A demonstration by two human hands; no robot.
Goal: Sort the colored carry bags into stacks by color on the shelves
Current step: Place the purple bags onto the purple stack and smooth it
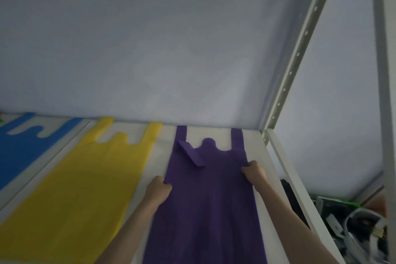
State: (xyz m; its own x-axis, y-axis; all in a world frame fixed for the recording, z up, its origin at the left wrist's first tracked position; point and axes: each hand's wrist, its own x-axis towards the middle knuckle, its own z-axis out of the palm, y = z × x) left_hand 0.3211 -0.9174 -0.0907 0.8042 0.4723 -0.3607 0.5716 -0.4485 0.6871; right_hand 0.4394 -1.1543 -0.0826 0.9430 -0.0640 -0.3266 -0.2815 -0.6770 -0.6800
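Purple bag (205, 199) lies flat on the white shelf (263, 156), right beside the yellow bag (85, 188). Your left hand (158, 188) pinches its left edge, and your right hand (255, 172) pinches its right edge.

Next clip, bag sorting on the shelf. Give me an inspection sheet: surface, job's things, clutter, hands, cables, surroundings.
Surface: white shelf, bags laid flat side by side.
Job's things: purple bag at right, its left handle folded over; yellow bag in the middle; blue bag at left, partly out of view.
Clutter: dark jumble of items below the shelf at lower right, too blurred to name.
Hands: left hand grips the purple bag's left edge; right hand grips its right edge.
Cables: nothing seen for certain.
Surroundings: pale wall behind; perforated metal upright at right.
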